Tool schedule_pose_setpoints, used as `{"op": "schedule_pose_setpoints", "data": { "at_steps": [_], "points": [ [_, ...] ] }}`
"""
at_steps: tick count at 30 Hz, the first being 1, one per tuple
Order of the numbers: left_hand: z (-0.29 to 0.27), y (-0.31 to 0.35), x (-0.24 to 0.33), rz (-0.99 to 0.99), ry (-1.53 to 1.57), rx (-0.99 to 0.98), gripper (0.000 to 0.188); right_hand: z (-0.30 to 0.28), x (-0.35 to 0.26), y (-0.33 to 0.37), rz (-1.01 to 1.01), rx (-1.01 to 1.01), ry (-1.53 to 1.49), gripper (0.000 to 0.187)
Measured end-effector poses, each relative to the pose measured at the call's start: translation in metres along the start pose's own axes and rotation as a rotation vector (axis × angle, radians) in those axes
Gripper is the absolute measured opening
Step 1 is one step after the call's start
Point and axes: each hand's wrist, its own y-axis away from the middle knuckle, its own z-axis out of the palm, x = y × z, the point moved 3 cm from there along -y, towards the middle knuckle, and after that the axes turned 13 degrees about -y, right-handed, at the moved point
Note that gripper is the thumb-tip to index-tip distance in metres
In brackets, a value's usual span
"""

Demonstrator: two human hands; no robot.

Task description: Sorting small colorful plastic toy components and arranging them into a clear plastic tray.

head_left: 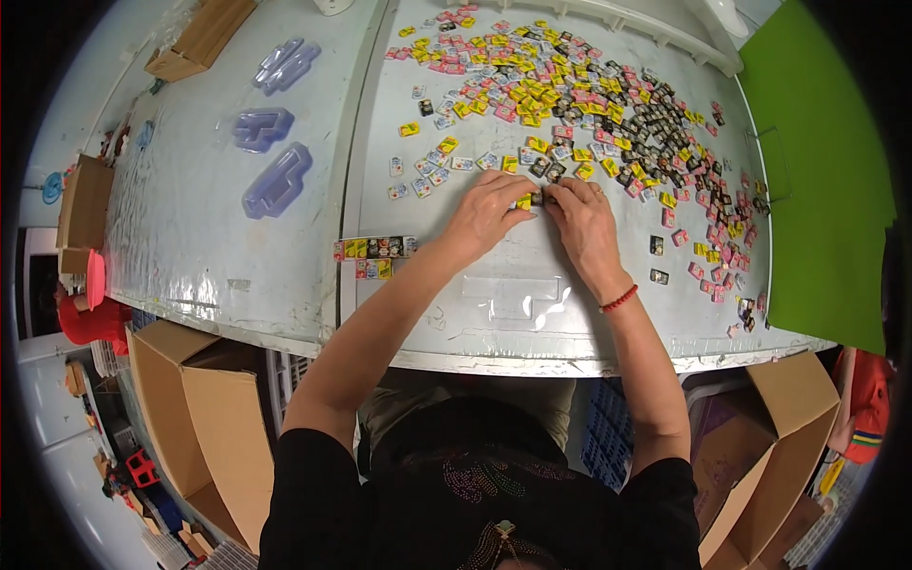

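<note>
My left hand (pixel 482 218) and my right hand (pixel 583 226) meet at the near edge of a spread of small packs. The left fingers are closed on a small yellow pack (pixel 523 202). My right hand, with a red bead bracelet (pixel 618 298) at its wrist, pinches a small black pack (pixel 538 199) against the yellow one; its fingertips partly cover it. Loose yellow, pink, black and white packs (pixel 541 90) lie scattered beyond. Left of my left forearm, packs stand in neat rows (pixel 373 249). A clear plastic tray (pixel 513 302) lies between my forearms.
Several clear bluish plastic trays (pixel 275 180) lie on the table's left part, past a seam (pixel 348 190). A white ledge (pixel 646 33) borders the far side, a green panel (pixel 822 171) the right. Open cardboard boxes (pixel 223 408) flank me below the table edge. Other people are at both sides.
</note>
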Motion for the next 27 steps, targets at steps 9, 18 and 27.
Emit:
{"op": "schedule_pose_setpoints", "data": {
  "at_steps": [9,18,27],
  "points": [
    [-0.009,0.01,0.014,0.079,0.037,-0.027,0.035,-0.019,-0.006,0.027,0.058,-0.08,-0.1,0.031],
    [-0.075,0.028,-0.05,-0.138,-0.383,-0.048,0.028,-0.027,-0.001,0.026,0.102,-0.087,-0.096,0.034],
    [-0.073,0.04,-0.049,-0.2,-0.345,-0.002,0.026,-0.026,-0.003,0.033,0.053,-0.044,-0.122,0.028]
  ]
}}
